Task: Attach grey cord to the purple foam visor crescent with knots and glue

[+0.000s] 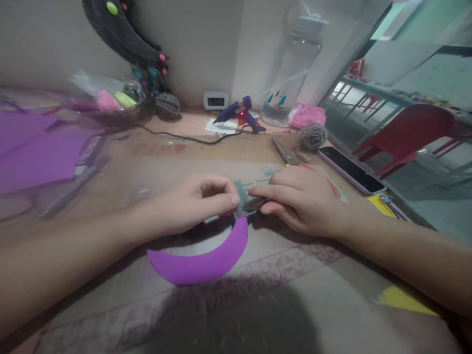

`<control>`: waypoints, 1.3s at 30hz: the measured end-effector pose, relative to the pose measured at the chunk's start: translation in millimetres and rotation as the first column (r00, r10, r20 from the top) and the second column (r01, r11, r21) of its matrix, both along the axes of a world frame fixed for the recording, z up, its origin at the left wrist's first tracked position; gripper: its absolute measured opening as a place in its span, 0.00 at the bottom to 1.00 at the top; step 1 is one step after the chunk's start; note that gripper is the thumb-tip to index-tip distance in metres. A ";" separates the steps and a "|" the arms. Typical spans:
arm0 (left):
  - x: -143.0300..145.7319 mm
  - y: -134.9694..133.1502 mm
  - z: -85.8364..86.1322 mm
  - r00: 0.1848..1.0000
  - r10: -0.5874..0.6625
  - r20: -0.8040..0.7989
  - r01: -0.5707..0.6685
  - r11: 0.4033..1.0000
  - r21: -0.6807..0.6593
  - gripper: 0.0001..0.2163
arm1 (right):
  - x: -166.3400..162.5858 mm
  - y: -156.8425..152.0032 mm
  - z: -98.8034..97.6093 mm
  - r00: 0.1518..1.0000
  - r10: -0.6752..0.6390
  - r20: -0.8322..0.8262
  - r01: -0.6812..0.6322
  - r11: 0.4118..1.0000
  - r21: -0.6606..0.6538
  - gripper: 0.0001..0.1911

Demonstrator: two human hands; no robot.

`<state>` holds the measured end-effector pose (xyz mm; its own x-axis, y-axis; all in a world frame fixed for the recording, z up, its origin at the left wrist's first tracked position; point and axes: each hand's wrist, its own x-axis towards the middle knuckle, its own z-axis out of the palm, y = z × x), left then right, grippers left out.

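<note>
A purple crescent cutout (206,265) lies low over the table, its upper right tip wrapped in grey yarn (242,210). Thumb and forefinger of my left hand (199,201) are pinched at that wrapped tip. My right hand (302,201) is just to the right, its fingers closed on a small dark grey yarn bundle (257,203) beside the tip. Both hands partly hide where the yarn meets the crescent. Beyond my right hand lie scissors (285,151), with their handles mostly covered from view.
A blue glue gun (238,113) with a lit red light stands at the back, its black cord (184,136) running left. A grey yarn ball (312,136), a phone (352,169) and a clear bottle (291,73) are right. Purple sheets (40,152) and a bowl (110,115) are left.
</note>
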<state>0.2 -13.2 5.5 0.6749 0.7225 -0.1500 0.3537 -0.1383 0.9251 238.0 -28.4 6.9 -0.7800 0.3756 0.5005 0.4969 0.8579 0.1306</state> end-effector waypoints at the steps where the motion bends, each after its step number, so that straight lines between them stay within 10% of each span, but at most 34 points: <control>1: 0.3 -0.2 0.3 1.000 -0.003 0.002 0.003 1.000 0.002 0.09 | 0.1 0.1 -0.3 1.000 0.002 -0.001 -0.002 1.000 -0.001 0.19; 39: 1.4 -2.0 2.0 1.000 -0.012 0.020 0.013 0.999 -0.032 0.10 | 0.1 -0.7 1.8 1.000 0.022 0.017 -0.022 0.999 -0.028 0.18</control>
